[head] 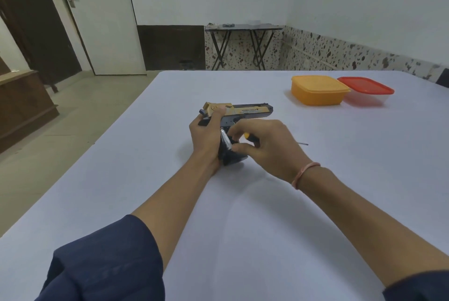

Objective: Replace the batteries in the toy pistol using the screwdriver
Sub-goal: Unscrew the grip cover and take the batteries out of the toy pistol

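Toy pistol (243,110) in left grip (206,135); right grip (267,145) pinches battery (226,141).

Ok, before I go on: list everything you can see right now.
toy pistol: 1, gold and dark, table centre
battery: 1, silvery, at the pistol's grip
screwdriver: 1, yellow-black handle, shaft pointing right
orange box: 1, lidded, table's far right
red-lidded box: 1, clear, right of orange box
table: 1, white-covered
folding table: 1, dark, back wall
left hand: 1, grips the toy pistol
right hand: 1, holds screwdriver, pink wristband
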